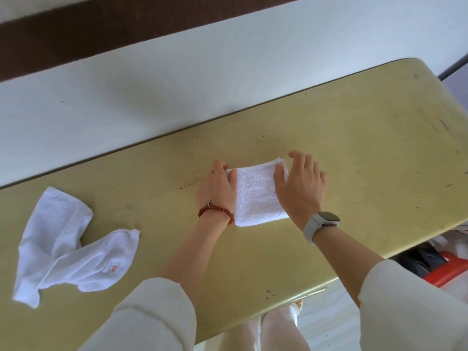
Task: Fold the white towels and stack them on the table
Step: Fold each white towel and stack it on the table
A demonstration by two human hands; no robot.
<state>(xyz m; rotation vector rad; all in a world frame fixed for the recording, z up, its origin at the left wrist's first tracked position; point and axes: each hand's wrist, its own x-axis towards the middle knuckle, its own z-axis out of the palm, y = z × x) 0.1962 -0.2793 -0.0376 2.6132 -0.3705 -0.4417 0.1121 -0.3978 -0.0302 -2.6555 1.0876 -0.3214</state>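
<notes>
Pressing a folded towel flat between two hands

Flanking the folded towel, both hands rest on it with fingers extended rather than curled round anything. The left hand lies along the towel's left edge, thumb across the top left corner; the right hand lies along the right edge, thumb on the cloth and fingers spread past the far corner. Neither hand grasps; they press and steady.

That towel sits as a compact rectangle near the middle of the yellowish table, layered edges showing at its far end. Well apart to the left lies a second towel, rumpled and unfolded, a small label showing near one hem.

Terry cloth like this should be light, limp and grippy, not slippery, so it will probably hold a crease once smoothed but sag if lifted by one corner. For the rumpled one, pinching two adjacent corners along a hem looks the surest hold, letting it hang open before laying it flat. The folded piece is best moved with flat palms under or on both sides, so the layers do not slide apart.
</notes>
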